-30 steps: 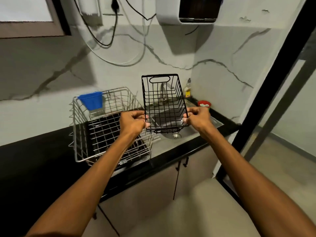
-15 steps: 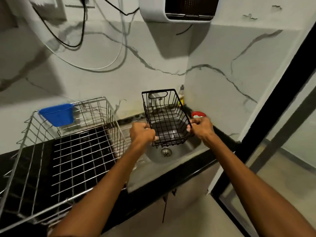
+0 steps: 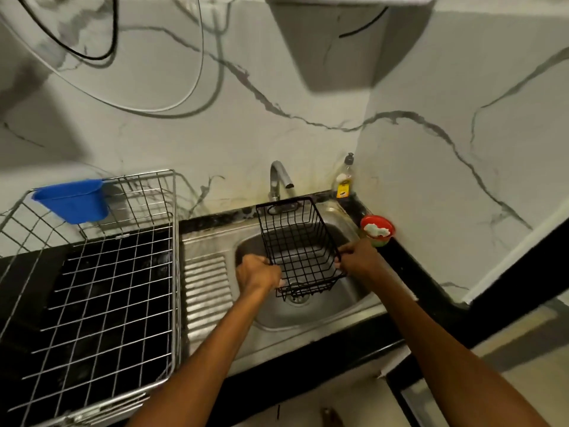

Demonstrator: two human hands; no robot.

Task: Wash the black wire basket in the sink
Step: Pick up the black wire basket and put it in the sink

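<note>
Both hands, the left hand (image 3: 258,272) and right hand (image 3: 358,257), clenched the black wire basket (image 3: 300,248) over the sink (image 3: 348,300) (tilted toward the tap (image 3: 278,180)), each grip steadying one side for rinsing.

Black wire basket (image 3: 300,248) held over the steel sink (image 3: 311,315)

Rectangular, open-topped grid with an oval handle cutout in its far end wall; it is empty and tilted, its far end raised toward the tap, its near end low above the drain.
</note>
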